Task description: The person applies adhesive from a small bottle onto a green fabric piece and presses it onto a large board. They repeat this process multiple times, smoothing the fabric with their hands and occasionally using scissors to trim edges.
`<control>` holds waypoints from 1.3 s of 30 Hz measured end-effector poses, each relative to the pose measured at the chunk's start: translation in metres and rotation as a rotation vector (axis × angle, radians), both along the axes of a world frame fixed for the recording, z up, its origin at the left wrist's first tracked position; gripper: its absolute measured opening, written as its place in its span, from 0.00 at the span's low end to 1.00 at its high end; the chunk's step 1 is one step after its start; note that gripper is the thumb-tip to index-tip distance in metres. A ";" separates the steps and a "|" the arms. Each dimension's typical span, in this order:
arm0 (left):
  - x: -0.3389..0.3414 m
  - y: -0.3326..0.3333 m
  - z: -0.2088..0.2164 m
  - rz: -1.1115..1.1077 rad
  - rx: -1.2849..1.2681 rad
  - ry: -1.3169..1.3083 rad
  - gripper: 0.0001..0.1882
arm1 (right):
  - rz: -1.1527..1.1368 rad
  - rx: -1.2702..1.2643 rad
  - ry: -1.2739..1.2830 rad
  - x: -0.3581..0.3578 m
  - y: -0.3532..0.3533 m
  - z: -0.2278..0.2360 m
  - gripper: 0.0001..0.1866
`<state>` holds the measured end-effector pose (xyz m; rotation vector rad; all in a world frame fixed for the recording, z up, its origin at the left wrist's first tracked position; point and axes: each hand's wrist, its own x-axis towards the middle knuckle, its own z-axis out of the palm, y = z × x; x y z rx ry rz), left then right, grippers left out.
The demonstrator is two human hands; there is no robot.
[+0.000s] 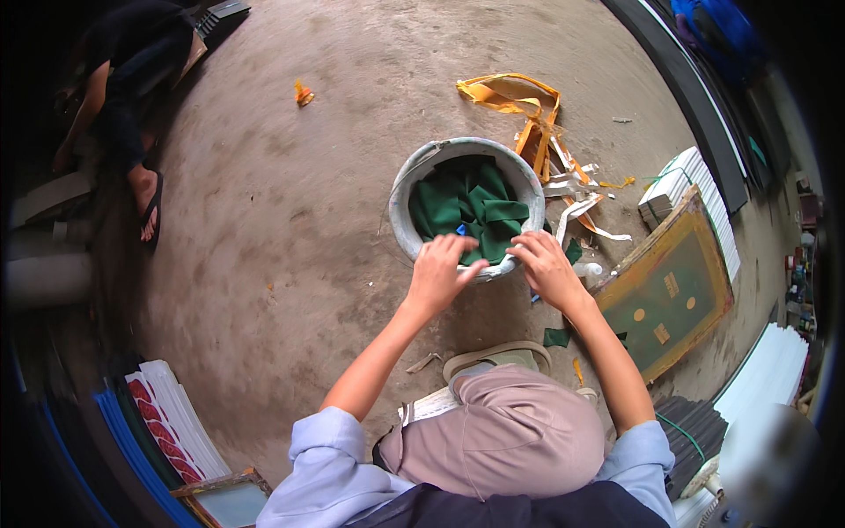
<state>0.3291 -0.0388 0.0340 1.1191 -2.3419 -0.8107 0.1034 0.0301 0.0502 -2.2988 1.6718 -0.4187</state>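
The cloth [453, 201] before you is deep green, with a bright blue scrap [460, 230] on it; the bucket [401, 211] is greyish white. Your sleeves [321, 471] are pale blue, your trousers [519, 431] dusty pinkish-beige. You see yellow-orange strips [482, 93], and a framed panel [660, 308], green with tan patches and a brownish-yellow border.

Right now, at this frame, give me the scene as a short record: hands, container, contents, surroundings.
Left hand: fingers and thumb apart, at the near rim; contact unclear
Right hand: fingertips at the near right rim; grip unclear
Container: round whitish bucket on the floor
Contents: crumpled green cloth
Beside bucket: orange strips and white strips, tangled
Right side: framed green panel
Upper left: another person, sandalled foot visible
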 end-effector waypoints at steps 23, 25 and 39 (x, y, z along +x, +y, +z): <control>-0.073 -0.040 -0.062 -0.043 0.186 -0.145 0.11 | -0.757 0.125 -0.009 -0.006 0.033 -0.145 0.19; -0.076 -0.039 -0.058 0.013 0.179 -0.075 0.11 | -0.750 0.089 0.034 -0.005 0.031 -0.144 0.19; -0.170 -0.031 0.082 -0.470 0.670 0.501 0.17 | -0.925 0.296 -1.247 -0.101 0.085 0.092 0.19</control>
